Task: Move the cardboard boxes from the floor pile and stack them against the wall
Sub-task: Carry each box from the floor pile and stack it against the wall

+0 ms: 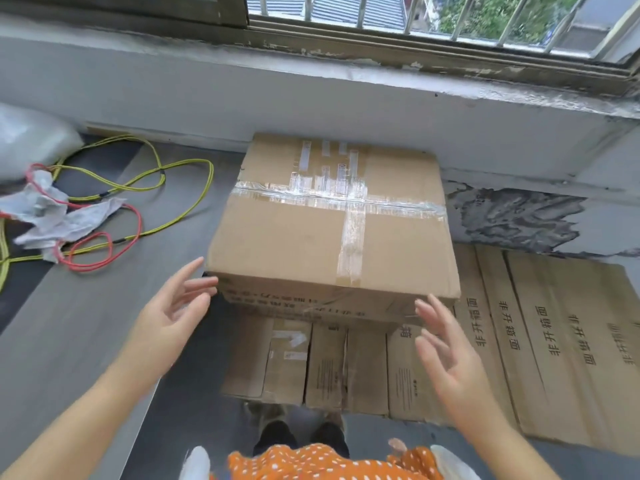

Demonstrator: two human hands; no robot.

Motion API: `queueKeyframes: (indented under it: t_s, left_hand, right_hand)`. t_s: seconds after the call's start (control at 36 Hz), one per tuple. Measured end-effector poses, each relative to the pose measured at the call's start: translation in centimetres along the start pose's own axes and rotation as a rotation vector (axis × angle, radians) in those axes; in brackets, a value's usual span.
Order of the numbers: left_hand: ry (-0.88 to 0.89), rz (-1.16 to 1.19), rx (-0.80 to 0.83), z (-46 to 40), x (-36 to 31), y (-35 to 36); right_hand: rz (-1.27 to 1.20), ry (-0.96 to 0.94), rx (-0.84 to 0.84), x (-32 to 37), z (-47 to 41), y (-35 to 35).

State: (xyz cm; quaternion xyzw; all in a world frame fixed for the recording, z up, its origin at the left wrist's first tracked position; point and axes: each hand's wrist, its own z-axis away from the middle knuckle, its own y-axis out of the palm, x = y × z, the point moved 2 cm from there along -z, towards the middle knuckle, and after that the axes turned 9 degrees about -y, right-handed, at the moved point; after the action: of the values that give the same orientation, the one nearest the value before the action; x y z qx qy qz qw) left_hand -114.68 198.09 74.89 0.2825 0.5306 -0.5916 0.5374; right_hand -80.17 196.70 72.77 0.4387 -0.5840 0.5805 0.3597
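Grey laminate floor (pixel 86 323) runs up to the low wall (pixel 173 98) under the barred window (pixel 433 26), and that wall is where the boxes are meant to end up. Flattened cardboard sheets (pixel 554 341) printed with characters lie on the floor to the right and under the stack, probably put down to keep the cartons off the bare surface.

The taped cardboard box (pixel 332 223) sits on top of the lower boxes (pixel 329 365), its far edge close to the wall, though whether it touches cannot be told from this angle. Clear tape crosses its lid, so it is sealed and should handle as one rigid load. Its near edge overhangs the boxes beneath, which suggests it may want a nudge to sit square.

The left hand (pixel 173 313) is spread wide with straight fingers, the tips at or just beside the box's near left corner and holding nothing. The right hand (pixel 446 348) is likewise wide and empty, just short of the near right corner. Placed either side like this, they look poised to steady or release the box.

On the left, well apart from the stack, lie yellow and red cables (pixel 138 188), crumpled paper (pixel 52 216) and a clear plastic bag (pixel 31 140).
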Motion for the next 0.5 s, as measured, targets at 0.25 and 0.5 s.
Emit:
queueKeyframes:
  t_s: [0.25,0.5]
  left_hand:
    - [-0.010,-0.008,0.030,8.2,3.8,5.4]
    - [0.103,-0.055,0.195,8.4,4.3,4.4]
  right_hand:
    - [-0.087,0.203,-0.121,-2.3,8.8,2.3]
    - [-0.107,0.314,-0.496,-0.2,15.6,4.9]
